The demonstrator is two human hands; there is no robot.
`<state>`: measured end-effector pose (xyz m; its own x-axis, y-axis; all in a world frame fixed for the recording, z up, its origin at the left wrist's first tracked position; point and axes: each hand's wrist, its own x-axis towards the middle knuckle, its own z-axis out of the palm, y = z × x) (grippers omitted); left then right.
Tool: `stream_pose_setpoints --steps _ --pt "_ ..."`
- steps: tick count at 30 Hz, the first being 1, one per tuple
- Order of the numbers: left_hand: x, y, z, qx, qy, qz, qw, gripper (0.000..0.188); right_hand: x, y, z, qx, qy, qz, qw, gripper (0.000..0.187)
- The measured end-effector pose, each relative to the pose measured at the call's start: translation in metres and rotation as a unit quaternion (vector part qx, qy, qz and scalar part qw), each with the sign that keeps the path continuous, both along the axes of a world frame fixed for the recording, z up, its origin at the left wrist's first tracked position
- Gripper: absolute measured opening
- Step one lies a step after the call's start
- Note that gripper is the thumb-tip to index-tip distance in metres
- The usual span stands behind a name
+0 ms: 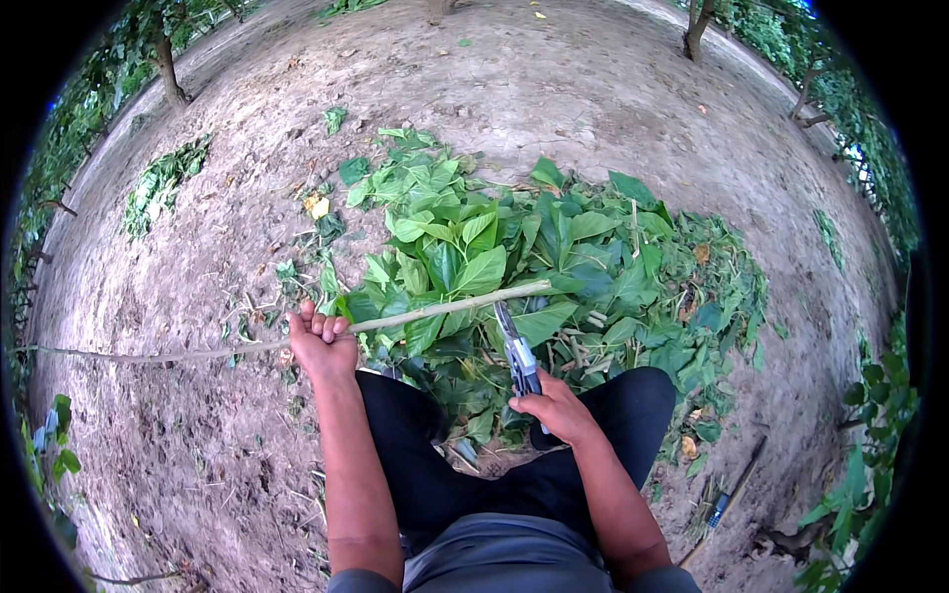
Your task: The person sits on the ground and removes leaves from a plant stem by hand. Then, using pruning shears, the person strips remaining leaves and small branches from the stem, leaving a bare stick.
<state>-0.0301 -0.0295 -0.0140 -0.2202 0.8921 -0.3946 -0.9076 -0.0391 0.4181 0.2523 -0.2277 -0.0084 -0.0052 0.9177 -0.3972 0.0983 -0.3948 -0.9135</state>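
My left hand (324, 341) is closed around a long thin branch (440, 308), stripped of leaves along the part that shows. The branch runs from the far left, through my fist, to a cut end over the leaf pile. In my right hand (556, 407) is a pair of pruning shears (518, 354) with dark handles and a silvery body. Their blades point up at the branch, close under it; whether they touch it I cannot tell. Beneath both lies a heap of green leaves (474, 237), with short cut stem pieces (596, 319) among them.
Bare brown soil (583, 109) surrounds the heap. A smaller clump of wilted leaves (166, 183) lies at the left. At the lower right, a thin stick-like tool (720, 509) rests on the ground. Tree trunks (698, 30) and leafy branches (870, 435) stand around the edges.
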Motion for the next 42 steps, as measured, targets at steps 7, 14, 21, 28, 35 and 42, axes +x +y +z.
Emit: stream_pose_setpoints --steps 7,14,21,28,35,42 --pt "0.002 -0.001 -0.002 0.023 -0.004 -0.04 0.999 0.044 -0.007 0.012 0.0 0.017 0.004 -0.048 0.999 0.037" --pt "0.002 -0.001 -0.002 0.069 -0.013 -0.076 0.995 0.044 -0.016 0.02 0.001 0.027 0.051 -0.087 0.995 0.033" --pt "0.008 -0.004 0.004 0.065 -0.002 -0.077 0.995 0.044 -0.016 0.02 -0.026 -0.027 0.073 -0.117 0.99 0.026" --pt "0.009 -0.004 0.003 0.078 0.003 -0.104 0.991 0.038 -0.02 0.019 -0.027 -0.016 0.131 -0.153 0.979 0.031" --pt "0.003 0.001 0.005 0.095 0.007 -0.059 0.994 0.03 0.008 0.01 -0.03 -0.02 0.119 -0.189 0.974 0.026" --pt "-0.004 0.001 -0.003 0.062 -0.023 -0.084 0.994 0.036 0.02 0.005 -0.026 -0.024 0.087 -0.183 0.979 0.024"
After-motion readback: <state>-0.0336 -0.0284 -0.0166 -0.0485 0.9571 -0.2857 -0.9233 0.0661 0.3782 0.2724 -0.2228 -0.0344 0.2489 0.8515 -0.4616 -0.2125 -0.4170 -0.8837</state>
